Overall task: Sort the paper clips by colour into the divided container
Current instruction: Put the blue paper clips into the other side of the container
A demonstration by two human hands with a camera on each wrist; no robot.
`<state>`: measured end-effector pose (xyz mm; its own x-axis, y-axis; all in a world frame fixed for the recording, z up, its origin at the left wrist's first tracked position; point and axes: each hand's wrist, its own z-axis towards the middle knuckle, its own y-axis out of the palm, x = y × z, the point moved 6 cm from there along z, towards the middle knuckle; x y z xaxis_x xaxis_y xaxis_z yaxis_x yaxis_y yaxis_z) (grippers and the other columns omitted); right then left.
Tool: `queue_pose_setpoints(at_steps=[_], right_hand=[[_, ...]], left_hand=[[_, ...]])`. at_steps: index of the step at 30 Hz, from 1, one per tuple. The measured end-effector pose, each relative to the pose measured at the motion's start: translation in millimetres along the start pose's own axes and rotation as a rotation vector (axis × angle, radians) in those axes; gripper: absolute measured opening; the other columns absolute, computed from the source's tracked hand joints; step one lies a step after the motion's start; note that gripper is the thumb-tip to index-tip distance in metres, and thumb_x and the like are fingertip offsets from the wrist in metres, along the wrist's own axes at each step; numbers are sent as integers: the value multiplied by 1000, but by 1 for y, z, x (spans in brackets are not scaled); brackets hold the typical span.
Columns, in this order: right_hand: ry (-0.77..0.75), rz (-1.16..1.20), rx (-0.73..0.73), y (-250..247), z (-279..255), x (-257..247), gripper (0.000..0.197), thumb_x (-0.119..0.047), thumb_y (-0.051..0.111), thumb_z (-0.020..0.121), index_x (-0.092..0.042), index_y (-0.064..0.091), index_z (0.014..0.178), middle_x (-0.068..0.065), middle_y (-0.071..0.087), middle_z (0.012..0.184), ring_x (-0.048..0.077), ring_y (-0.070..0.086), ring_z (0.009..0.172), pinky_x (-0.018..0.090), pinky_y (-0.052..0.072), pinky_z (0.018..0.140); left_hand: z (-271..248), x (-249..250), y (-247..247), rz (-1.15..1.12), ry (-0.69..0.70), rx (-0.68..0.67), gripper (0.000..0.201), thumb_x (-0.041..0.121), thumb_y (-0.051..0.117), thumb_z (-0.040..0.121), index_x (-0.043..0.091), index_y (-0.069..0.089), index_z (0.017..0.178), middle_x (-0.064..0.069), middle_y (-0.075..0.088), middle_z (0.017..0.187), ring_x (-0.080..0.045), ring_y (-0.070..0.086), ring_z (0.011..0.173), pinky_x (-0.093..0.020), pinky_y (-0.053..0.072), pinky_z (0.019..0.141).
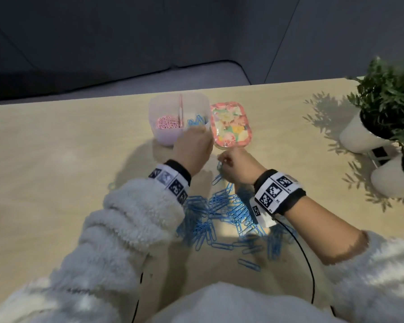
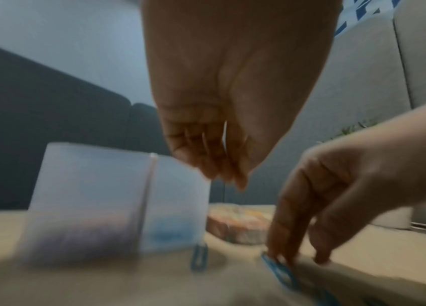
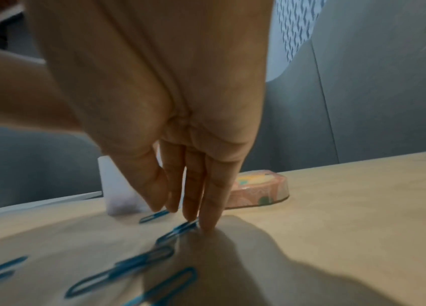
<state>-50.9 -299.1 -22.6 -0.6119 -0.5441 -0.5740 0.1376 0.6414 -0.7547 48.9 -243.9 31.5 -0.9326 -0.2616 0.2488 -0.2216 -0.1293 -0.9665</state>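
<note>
At the bottom of the head view, closest of all, are the fluffy white sleeves of the person, with a black cable trailing off the right wrist. In the middle of the frame the right hand reaches down with straight fingers whose tips touch the table at one end of a blue paper clip; the thumb and forefinger come down close to a second blue clip, and whether either clip is actually pinched cannot be told. The left hand, just to the left and a little higher in the frame, hangs over the near right corner of the divided container with its fingers bunched loosely downward and nothing visible between them. The translucent container holds pink clips in its left compartment and blue clips in its right, a pink divider between them. Touching its right side lies a flat floral lid. Below both hands, a heap of loose blue clips spreads over the pale wooden table. At the right edge stand two potted plants in white pots.
</note>
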Motion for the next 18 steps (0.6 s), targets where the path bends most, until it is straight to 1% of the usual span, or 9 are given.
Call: queue_pose_setpoints(at_steps=[1, 2, 4, 5, 8, 11, 13, 16, 18], right_hand=[[-34, -56, 1, 4, -3, -2, 17, -13, 50, 85, -9, 64, 76, 13, 66, 80, 29, 59, 77, 32, 45, 70], [-68, -102, 3, 8, -5, -4, 20, -16, 49, 87, -5, 62, 77, 16, 66, 83, 32, 59, 78, 34, 45, 69], [-119, -169, -6, 14, -8, -7, 18, -13, 46, 87, -3, 59, 79, 18, 61, 89, 35, 58, 84, 38, 46, 69], [-139, -199, -18, 17, -10, -8, 16, -9, 45, 85, -3, 60, 83, 17, 60, 95, 35, 56, 91, 41, 48, 72], [-148, -281, -55, 25, -20, -6, 25, -6, 44, 85, -2, 60, 104, 16, 52, 118, 35, 47, 108, 47, 47, 86], [-166, -315, -42, 33, -35, -5, 26, -8, 44, 86, -3, 59, 107, 15, 49, 122, 35, 44, 107, 46, 45, 87], [-200, -272, -57, 39, -46, -4, 25, -6, 45, 86, -3, 61, 104, 16, 52, 118, 35, 46, 104, 46, 44, 86], [-282, -111, -39, 39, -59, -2, 26, -3, 49, 83, -3, 65, 104, 18, 60, 109, 36, 54, 99, 42, 45, 89], [-223, -40, 46, 28, -59, 9, 27, -4, 50, 83, -4, 65, 105, 16, 62, 110, 34, 55, 101, 40, 44, 92]], left_hand=[[-8, 1, 17, 11, -4, -115, 22, 11, 44, 89, 7, 62, 100, -16, 59, 105, -35, 54, 100, -45, 45, 80], [-14, -1, 28, 11, -21, -175, 25, 12, 45, 89, 8, 59, 109, -16, 57, 112, -34, 51, 105, -44, 43, 83], [-20, -3, 41, 14, -11, -208, 32, 13, 45, 89, 3, 52, 119, -18, 53, 123, -35, 49, 110, -44, 41, 88], [-21, -2, 45, 5, 8, -202, 34, 13, 43, 89, 0, 50, 121, -20, 52, 126, -36, 50, 111, -45, 42, 90], [-23, -3, 53, 22, 66, -252, 44, 16, 35, 87, -8, 46, 122, -27, 49, 130, -39, 52, 116, -45, 43, 98], [-36, -1, 60, 78, 131, -360, 44, 9, 41, 90, -8, 37, 131, -25, 36, 143, -32, 37, 132, -39, 27, 111], [-52, 0, 62, 14, 178, -348, 39, 5, 42, 90, -5, 44, 127, -22, 41, 141, -32, 40, 129, -38, 30, 109], [-81, -7, 57, -188, 201, -275, 29, 12, 44, 88, 5, 60, 112, -15, 57, 125, -34, 55, 110, -42, 46, 95], [-93, -18, 51, -264, 187, -208, 28, 14, 46, 88, 6, 64, 107, -16, 62, 118, -35, 57, 104, -42, 47, 92]])
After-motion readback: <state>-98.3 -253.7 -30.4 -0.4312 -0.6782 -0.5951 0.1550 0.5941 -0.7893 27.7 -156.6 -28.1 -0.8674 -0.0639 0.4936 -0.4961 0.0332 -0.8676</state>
